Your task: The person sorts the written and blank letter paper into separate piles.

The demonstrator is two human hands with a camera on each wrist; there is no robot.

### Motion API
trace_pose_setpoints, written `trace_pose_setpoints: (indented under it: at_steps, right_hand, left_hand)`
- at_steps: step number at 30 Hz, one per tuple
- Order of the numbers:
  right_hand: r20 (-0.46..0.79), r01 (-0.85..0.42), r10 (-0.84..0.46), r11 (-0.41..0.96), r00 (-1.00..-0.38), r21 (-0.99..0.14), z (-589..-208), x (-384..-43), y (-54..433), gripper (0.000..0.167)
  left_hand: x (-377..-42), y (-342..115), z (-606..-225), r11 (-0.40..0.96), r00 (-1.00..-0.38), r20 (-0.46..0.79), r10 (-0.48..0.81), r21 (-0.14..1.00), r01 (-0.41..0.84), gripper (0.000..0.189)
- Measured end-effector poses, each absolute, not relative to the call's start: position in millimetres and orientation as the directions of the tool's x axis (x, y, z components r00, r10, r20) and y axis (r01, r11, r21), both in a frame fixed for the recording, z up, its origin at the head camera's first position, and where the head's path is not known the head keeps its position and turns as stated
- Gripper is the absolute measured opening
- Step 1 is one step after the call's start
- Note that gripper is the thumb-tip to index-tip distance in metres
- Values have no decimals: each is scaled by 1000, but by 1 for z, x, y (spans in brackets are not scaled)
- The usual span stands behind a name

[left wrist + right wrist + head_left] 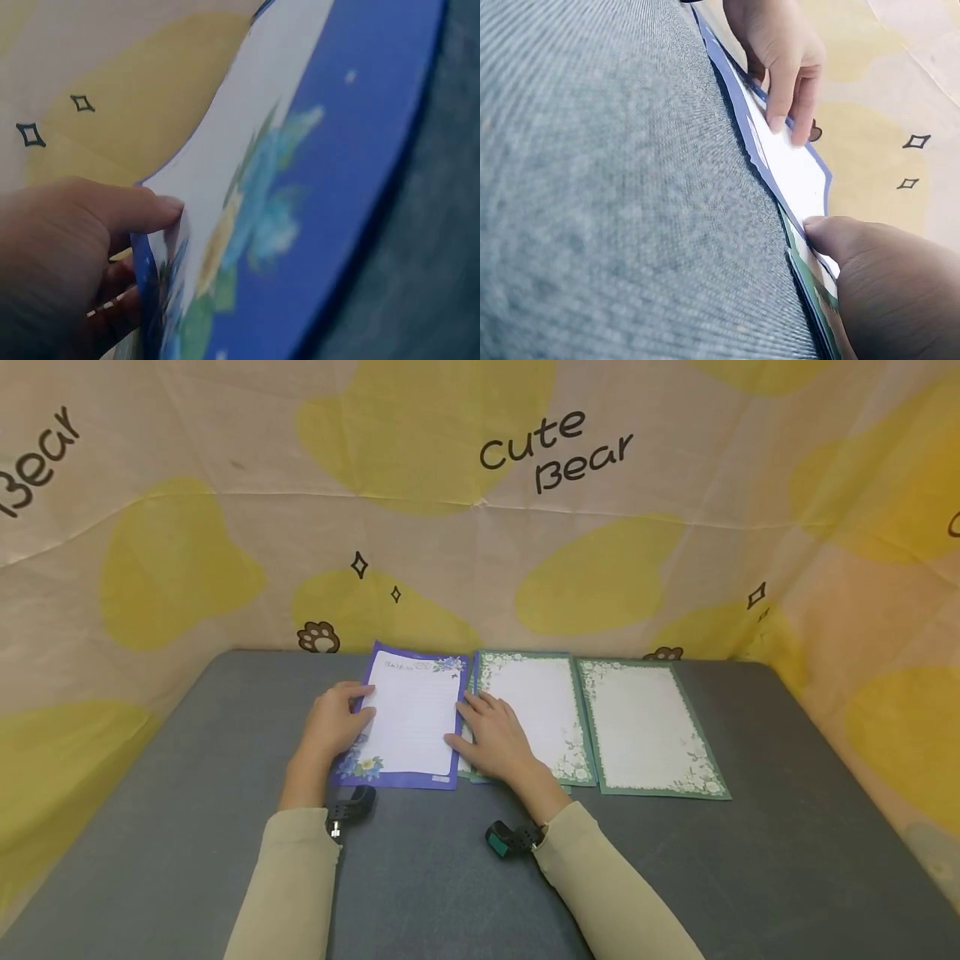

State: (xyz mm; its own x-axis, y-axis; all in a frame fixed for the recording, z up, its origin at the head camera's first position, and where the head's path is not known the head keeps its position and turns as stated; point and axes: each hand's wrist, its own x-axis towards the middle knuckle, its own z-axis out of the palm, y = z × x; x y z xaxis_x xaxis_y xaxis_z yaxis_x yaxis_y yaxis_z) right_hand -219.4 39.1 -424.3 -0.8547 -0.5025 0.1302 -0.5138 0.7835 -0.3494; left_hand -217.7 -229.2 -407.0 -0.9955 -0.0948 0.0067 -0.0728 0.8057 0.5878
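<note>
A paper sheet with a purple-blue border, faint ruled lines and printed flowers (412, 718) lies between the two hands. My left hand (335, 720) holds its left edge; in the left wrist view the thumb (169, 212) lies over the paper while other fingers are behind the curved-up edge. On the opposite edge rests my right hand (491, 735), its fingers spread and thumb (821, 229) touching the sheet's border. Beneath that hand are green-bordered flowered sheets (536, 710), overlapped by the purple one. The right hand's other fingers are hidden in its wrist view.
Another green-bordered sheet (645, 727) lies to the right, beside the overlapped ones. All the papers are on a dark grey table (420, 877) near its far edge. Behind it hangs a pale cloth (450, 560) with yellow patches and lettering.
</note>
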Motion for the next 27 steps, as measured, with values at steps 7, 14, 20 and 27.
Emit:
trace_pose_setpoints:
  at_steps: [7, 14, 20, 27]
  right_hand:
    - [117, -506, -498, 795, -859, -335, -427, -220, 39, 62]
    - [115, -498, -489, 804, -865, -326, -427, -221, 38, 62]
    - [128, -487, -473, 809, -872, -328, -428, -221, 41, 61]
    - [228, -478, -420, 783, -878, -398, -428, -221, 40, 57]
  left_hand:
    - [-223, -222, -411, 855, -996, 91, 24, 514, 67, 46]
    - [-225, -204, -414, 847, -983, 33, 180, 504, 172, 64]
    - [-226, -191, -419, 865, -975, -19, 223, 466, 188, 79]
    - [-231, -191, -424, 870, -979, 2, 206, 458, 184, 76]
